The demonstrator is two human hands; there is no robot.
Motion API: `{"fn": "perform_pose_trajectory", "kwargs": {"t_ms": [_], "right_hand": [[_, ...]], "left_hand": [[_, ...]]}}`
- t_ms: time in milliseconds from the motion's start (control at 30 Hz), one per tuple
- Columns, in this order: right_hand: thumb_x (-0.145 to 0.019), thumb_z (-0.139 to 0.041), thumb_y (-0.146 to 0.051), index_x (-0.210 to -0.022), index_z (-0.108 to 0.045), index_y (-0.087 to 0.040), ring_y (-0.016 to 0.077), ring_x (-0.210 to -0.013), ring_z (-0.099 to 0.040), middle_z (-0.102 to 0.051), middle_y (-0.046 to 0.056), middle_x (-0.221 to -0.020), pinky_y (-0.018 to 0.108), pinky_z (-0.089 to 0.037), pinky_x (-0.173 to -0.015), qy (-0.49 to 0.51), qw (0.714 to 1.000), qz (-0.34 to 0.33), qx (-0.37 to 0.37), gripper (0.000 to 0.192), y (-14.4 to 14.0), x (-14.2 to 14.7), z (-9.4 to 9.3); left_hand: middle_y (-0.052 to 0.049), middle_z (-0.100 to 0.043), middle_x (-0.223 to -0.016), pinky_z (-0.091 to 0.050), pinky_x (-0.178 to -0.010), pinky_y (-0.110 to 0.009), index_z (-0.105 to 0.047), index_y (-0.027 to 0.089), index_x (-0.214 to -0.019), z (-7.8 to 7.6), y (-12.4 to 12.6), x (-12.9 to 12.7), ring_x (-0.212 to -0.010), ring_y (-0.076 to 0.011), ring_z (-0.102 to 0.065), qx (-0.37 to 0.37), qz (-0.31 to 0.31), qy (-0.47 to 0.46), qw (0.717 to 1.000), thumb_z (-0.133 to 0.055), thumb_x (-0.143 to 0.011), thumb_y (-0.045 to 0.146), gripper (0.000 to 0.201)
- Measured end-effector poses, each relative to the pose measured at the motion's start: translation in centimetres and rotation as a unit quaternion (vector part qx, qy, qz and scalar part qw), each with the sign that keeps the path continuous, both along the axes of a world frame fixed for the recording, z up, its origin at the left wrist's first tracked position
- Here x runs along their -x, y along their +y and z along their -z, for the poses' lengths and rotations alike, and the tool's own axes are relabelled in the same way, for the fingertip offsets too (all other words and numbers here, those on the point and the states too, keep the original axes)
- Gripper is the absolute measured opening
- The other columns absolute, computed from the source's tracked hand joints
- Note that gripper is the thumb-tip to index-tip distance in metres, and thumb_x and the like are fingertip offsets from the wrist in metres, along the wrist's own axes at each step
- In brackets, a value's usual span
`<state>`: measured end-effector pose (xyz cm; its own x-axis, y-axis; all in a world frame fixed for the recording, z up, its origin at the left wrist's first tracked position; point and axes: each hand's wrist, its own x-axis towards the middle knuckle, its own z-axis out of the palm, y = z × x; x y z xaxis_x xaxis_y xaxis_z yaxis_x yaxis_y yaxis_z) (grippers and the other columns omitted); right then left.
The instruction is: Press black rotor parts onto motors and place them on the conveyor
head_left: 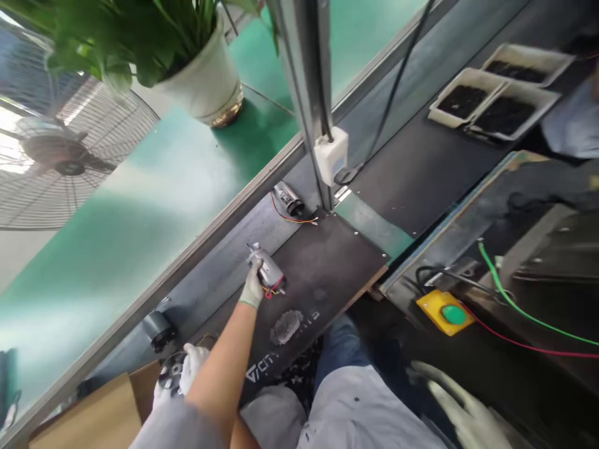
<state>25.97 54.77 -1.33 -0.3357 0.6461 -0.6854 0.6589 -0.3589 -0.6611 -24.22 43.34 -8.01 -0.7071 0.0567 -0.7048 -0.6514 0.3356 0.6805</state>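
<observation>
Left hand, gloved, arm stretched forward, grasping a small silver motor with red wires on the dark surface. Right hand, gloved, close to the body, clenched on a round metal part over a cardboard box. Second motor lies well beyond the left hand; a dark motor sits just past the right hand.

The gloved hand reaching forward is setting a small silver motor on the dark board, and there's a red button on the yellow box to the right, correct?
Nearly. The head view shows the button on the yellow box is green, not red. The gloved hand does grip the small silver motor over the dark board.
</observation>
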Motion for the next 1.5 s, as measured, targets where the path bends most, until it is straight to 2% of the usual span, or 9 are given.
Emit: {"fn": "perform_pose_trajectory", "kwargs": {"t_ms": [133, 267, 433, 567, 833, 1167, 1333, 1400, 1500], "right_hand": [[-0.091, -0.064, -0.064, -0.120, -0.081, -0.025, 0.0329, -0.121, -0.074, -0.078, 0.011, -0.126, 0.046, -0.061, -0.108, 0.063, 0.998, 0.005, 0.017, 0.052, 1.7, 0.6, -3.9], [-0.098, -0.065, -0.055, -0.120, -0.079, -0.026, 0.0289, -0.118, -0.073, -0.078, 0.009, -0.127, 0.044, -0.058, -0.110, 0.175, 0.983, 0.034, -0.052, 0.039, 5.1, 0.0, -9.3], [-0.093, -0.077, -0.047, -0.115, -0.079, -0.023, 0.0252, -0.115, -0.071, -0.079, 0.006, -0.120, 0.037, -0.056, -0.106, 0.318, 0.935, 0.129, -0.085, 0.033, 9.3, -4.0, -14.1], [-0.082, -0.088, -0.048, -0.091, -0.078, -0.019, 0.0206, -0.087, -0.070, -0.078, 0.003, -0.090, 0.032, -0.060, -0.085, 0.368, 0.895, 0.246, -0.056, 0.032, 9.5, -11.1, -14.5], [-0.082, -0.088, -0.050, -0.091, -0.078, -0.017, 0.0185, -0.076, -0.066, -0.076, 0.004, -0.084, 0.031, -0.055, -0.075, 0.411, 0.861, 0.294, -0.062, 0.035, 7.1, -24.5, -14.2], [-0.090, -0.079, -0.052, -0.110, -0.080, -0.021, 0.0209, -0.097, -0.072, -0.081, 0.005, -0.109, 0.033, -0.057, -0.091, 0.384, 0.840, 0.368, -0.104, 0.037, 4.3, -30.7, -12.3], [-0.099, -0.068, -0.044, -0.127, -0.075, -0.017, 0.0230, -0.117, -0.071, -0.077, 0.010, -0.127, 0.034, -0.052, -0.108, 0.068, 0.893, 0.364, -0.255, 0.039, 4.9, -42.8, -5.2], [-0.101, -0.061, -0.036, -0.133, -0.070, -0.012, 0.0239, -0.119, -0.068, -0.073, 0.016, -0.132, 0.033, -0.050, -0.108, -0.176, 0.891, 0.333, -0.253, 0.041, 5.4, -48.4, -1.5], [-0.094, -0.071, -0.031, -0.127, -0.071, -0.006, 0.0307, -0.121, -0.062, -0.069, 0.023, -0.129, 0.038, -0.045, -0.108, -0.291, 0.887, 0.292, -0.207, 0.041, 5.9, -53.0, 3.1]], "left_hand": [[-0.012, -0.078, -0.102, -0.063, -0.087, -0.045, -0.067, 0.016, -0.129, -2.7, 3.2, -13.0, -0.091, -0.0300, -0.074, -0.149, 0.047, -0.077, 0.985, -0.076, -0.075, 0.062, 0.071], [-0.011, -0.079, -0.110, -0.061, -0.086, -0.041, -0.067, 0.018, -0.134, -9.3, 6.6, -24.6, -0.095, -0.0306, -0.074, -0.294, 0.198, -0.148, 0.923, -0.082, -0.076, 0.048, 0.067], [-0.010, -0.079, -0.116, -0.057, -0.086, -0.032, -0.069, 0.017, -0.133, -18.8, 9.4, -36.9, -0.095, -0.0255, -0.072, -0.300, 0.434, -0.168, 0.832, -0.081, -0.084, 0.040, 0.056], [-0.009, -0.079, -0.110, -0.056, -0.087, -0.031, -0.070, 0.015, -0.134, -22.6, 10.2, -45.5, -0.097, -0.0258, -0.071, -0.274, 0.540, -0.192, 0.772, -0.082, -0.083, 0.039, 0.057], [-0.013, -0.078, -0.120, -0.056, -0.083, -0.030, -0.071, 0.013, -0.132, -23.0, 11.7, -56.3, -0.099, -0.0275, -0.070, -0.221, 0.648, -0.168, 0.709, -0.088, -0.076, 0.041, 0.065], [-0.010, -0.081, -0.117, -0.059, -0.096, -0.039, -0.074, 0.018, -0.127, -22.8, 11.8, -62.0, -0.111, -0.0345, -0.073, -0.127, 0.678, -0.136, 0.711, -0.085, -0.077, 0.047, 0.059], [-0.010, -0.079, -0.126, -0.059, -0.104, -0.048, -0.073, 0.022, -0.128, -21.3, 11.6, -59.8, -0.120, -0.0410, -0.071, -0.022, 0.672, -0.083, 0.736, -0.085, -0.074, 0.058, 0.066], [-0.008, -0.077, -0.133, -0.053, -0.114, -0.050, -0.072, 0.024, -0.131, -20.4, 11.4, -58.4, -0.131, -0.0421, -0.065, 0.007, 0.685, -0.061, 0.725, -0.084, -0.075, 0.061, 0.068], [-0.005, -0.074, -0.139, -0.045, -0.123, -0.052, -0.072, 0.027, -0.131, -19.1, 10.9, -56.8, -0.138, -0.0422, -0.061, 0.038, 0.711, -0.041, 0.701, -0.081, -0.078, 0.062, 0.064]]}}
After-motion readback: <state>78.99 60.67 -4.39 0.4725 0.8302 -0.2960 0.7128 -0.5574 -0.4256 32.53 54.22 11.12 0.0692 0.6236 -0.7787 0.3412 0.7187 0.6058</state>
